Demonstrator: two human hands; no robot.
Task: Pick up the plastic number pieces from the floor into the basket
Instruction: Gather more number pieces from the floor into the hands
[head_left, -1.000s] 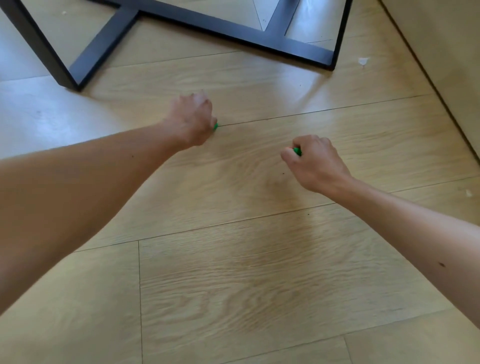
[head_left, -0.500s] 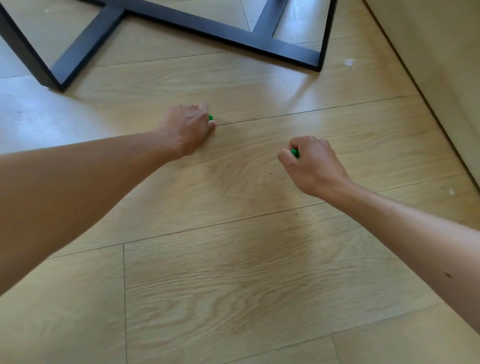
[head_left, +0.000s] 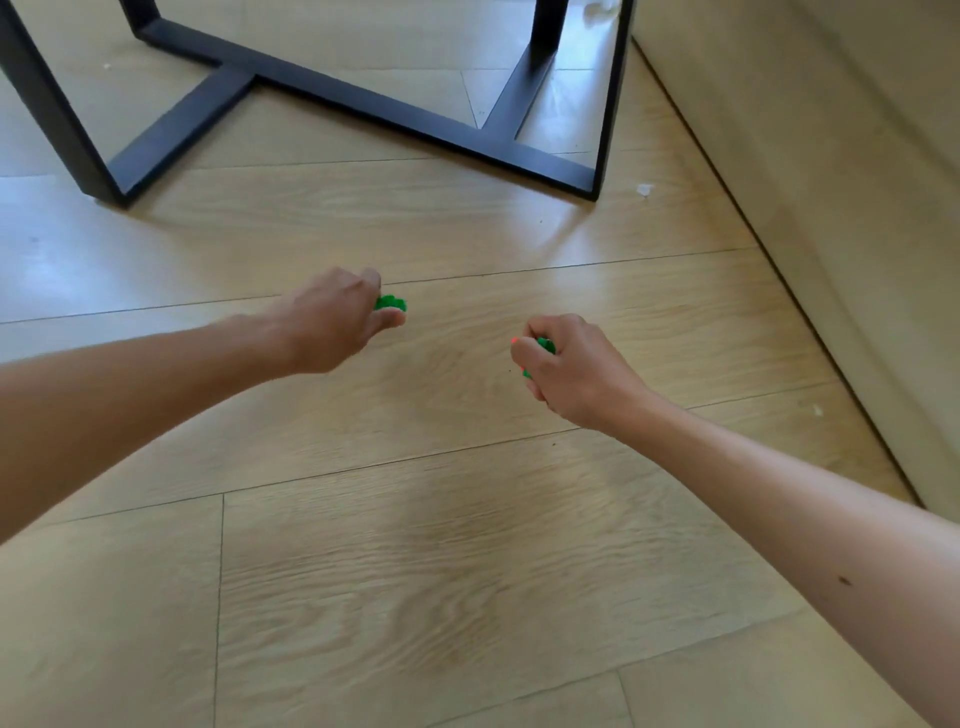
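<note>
- Two bare forearms reached in from the near edge over the wooden floor (head_left: 415, 597), one from the left and one from the right.
- The right hand (head_left: 576, 371) was nearer; its fingers (head_left: 524, 364) were clenched around plastic pieces, knuckles up.
- Green pieces (head_left: 545, 344) showed at the top of that fist and again below the thumb, and a small red spot (head_left: 514, 340) showed just beside the thumb tip; whether it was a separate piece could not be told.
- The left hand (head_left: 327, 322) was slightly farther out, well apart from the right one, with bare floor between them.
- Its fingers were curled shut on a green number piece (head_left: 389, 303), which stuck out past the fingertips toward the right; its shape was too blurred to read.
- Whether either hand touched the floor could not be told.
- Beyond the fingers of both hands stood a black metal frame (head_left: 363, 101), its bars lying flat on the floor and its legs rising out of view.
- To the right of the right hand's fingers, a beige wall (head_left: 831, 156) ran away along the floor's edge.
- A small white scrap (head_left: 644, 189) lay near the far right corner of the frame, between it and the wall.
</note>
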